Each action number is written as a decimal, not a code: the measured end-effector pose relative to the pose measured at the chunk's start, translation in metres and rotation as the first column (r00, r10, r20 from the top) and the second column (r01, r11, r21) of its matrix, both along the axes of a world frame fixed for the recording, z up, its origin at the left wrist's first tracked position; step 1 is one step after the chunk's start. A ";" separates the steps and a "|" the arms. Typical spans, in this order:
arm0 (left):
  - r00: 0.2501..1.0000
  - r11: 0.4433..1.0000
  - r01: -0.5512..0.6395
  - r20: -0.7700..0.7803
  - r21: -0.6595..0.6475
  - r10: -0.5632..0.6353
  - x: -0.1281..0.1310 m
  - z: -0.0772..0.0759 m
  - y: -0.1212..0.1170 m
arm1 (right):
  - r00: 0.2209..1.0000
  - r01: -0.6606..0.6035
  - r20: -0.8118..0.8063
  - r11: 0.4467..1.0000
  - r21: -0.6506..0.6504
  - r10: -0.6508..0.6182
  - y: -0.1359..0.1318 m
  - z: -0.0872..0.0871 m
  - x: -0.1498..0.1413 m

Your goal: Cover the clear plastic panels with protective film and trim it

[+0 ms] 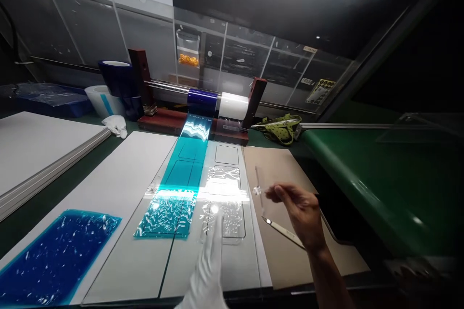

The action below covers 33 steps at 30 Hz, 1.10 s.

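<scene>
My left hand [208, 265], in a white glove, reaches forward with its fingers stretched out. Its tip rests on a clear film sheet [232, 224] that lies on a glass plate [213, 275] with dark outlines. To the right, my bare right hand [299, 205] is closed in a pinch. It holds a thin clear strip of film [258, 190], partly blurred, above a brown board [279, 169]. Below that hand lies a cream-handled blade [284, 232]. Teal film [172, 203] runs down the plate from a blue roll [202, 101], wrinkled at its near end.
A white roll [234, 105] shares the stand's rod [163, 86]. Stacked blue film sheets [60, 256] lie at left, near a white panel [43, 145]. Behind are more rolls [105, 100] and a green pouch [281, 128]. A green surface [377, 193] borders the right.
</scene>
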State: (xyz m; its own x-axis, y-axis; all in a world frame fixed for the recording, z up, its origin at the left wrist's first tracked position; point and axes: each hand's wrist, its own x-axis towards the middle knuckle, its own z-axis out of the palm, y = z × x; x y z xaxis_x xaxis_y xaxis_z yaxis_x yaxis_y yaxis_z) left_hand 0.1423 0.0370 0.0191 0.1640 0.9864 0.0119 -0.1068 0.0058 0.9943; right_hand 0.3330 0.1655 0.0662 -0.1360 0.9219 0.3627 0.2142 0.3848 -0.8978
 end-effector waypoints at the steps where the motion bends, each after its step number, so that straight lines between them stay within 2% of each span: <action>1: 0.997 0.998 -0.047 -0.059 0.044 0.050 0.005 0.003 0.003 | 0.996 -0.041 -0.085 0.998 -0.039 0.037 -0.017 0.001 -0.002; 3: 0.957 0.976 -0.138 -0.230 0.171 0.175 0.016 0.008 0.007 | 0.956 -0.146 -0.272 0.981 -0.129 0.107 -0.045 -0.004 -0.004; 5: 0.837 0.920 -0.184 -0.434 0.347 0.331 0.026 0.008 0.006 | 0.889 -0.250 -0.437 0.943 -0.217 0.135 -0.063 -0.013 -0.002; 7: 0.673 0.847 -0.168 -0.569 0.504 0.473 0.032 0.005 0.001 | 0.846 -0.243 -0.531 0.923 -0.298 0.052 -0.073 -0.022 0.007; 8: 0.612 0.814 -0.138 -0.597 0.565 0.519 0.033 0.002 -0.002 | 0.843 -0.186 -0.538 0.926 -0.329 -0.021 -0.075 -0.026 0.013; 10: 0.547 0.760 -0.073 -0.611 0.646 0.572 0.032 -0.002 -0.007 | 0.870 0.009 -0.462 0.942 -0.335 -0.172 -0.079 -0.030 0.025; 12: 0.502 0.715 -0.009 -0.615 0.699 0.608 0.028 -0.003 -0.009 | 0.925 0.160 -0.298 0.952 -0.260 -0.236 -0.083 -0.031 0.033; 13: 0.487 0.698 0.019 -0.616 0.716 0.619 0.027 -0.002 -0.009 | 0.952 0.179 -0.206 0.959 -0.219 -0.225 -0.085 -0.030 0.034; 15: 0.454 0.680 0.072 -0.631 0.729 0.628 0.025 0.004 -0.010 | 0.991 0.103 -0.056 0.972 -0.210 -0.117 -0.090 -0.026 0.031; 17: 0.389 0.701 0.130 -0.686 0.701 0.614 0.026 0.013 -0.010 | 0.999 -0.034 0.018 0.962 -0.272 0.040 -0.093 -0.023 0.024; 20: 0.258 0.799 0.133 -0.799 0.586 0.543 0.029 0.028 -0.010 | 0.984 -0.108 0.104 0.956 -0.273 0.141 -0.092 -0.019 0.014; 22: 0.194 0.859 0.140 -0.864 0.493 0.464 0.031 0.039 -0.009 | 0.966 -0.073 0.231 0.982 -0.175 0.113 -0.092 -0.017 0.010; 24: 0.106 0.905 0.170 -0.920 0.390 0.376 0.035 0.048 -0.007 | 0.909 -0.042 0.414 0.999 -0.028 0.049 -0.093 -0.015 0.006; 25: 0.039 0.924 0.181 -0.942 0.336 0.334 0.039 0.053 -0.006 | 0.863 -0.040 0.505 0.998 0.056 0.006 -0.095 -0.015 0.003; 27: -0.148 0.953 0.191 -0.952 0.237 0.266 0.047 0.062 -0.003 | 0.758 -0.059 0.645 0.975 0.215 -0.096 -0.099 -0.015 -0.002; 29: -0.332 0.961 0.221 -0.914 0.165 0.234 0.055 0.069 -0.002 | 0.676 -0.093 0.716 0.944 0.317 -0.174 -0.104 -0.016 -0.006; 30: -0.390 0.956 0.252 -0.889 0.148 0.241 0.057 0.072 -0.001 | 0.659 -0.100 0.727 0.935 0.341 -0.194 -0.105 -0.017 -0.007; 31: -0.420 0.949 0.282 -0.872 0.138 0.251 0.058 0.074 -0.001 | 0.661 -0.095 0.722 0.933 0.347 -0.201 -0.106 -0.017 -0.007; 32: -0.420 0.945 0.295 -0.869 0.140 0.260 0.057 0.074 -0.001 | 0.687 -0.078 0.701 0.940 0.333 -0.191 -0.107 -0.017 -0.005; 33: -0.384 0.942 0.295 -0.882 0.162 0.272 0.055 0.072 -0.001 | 0.735 -0.048 0.658 0.956 0.291 -0.163 -0.106 -0.017 -0.003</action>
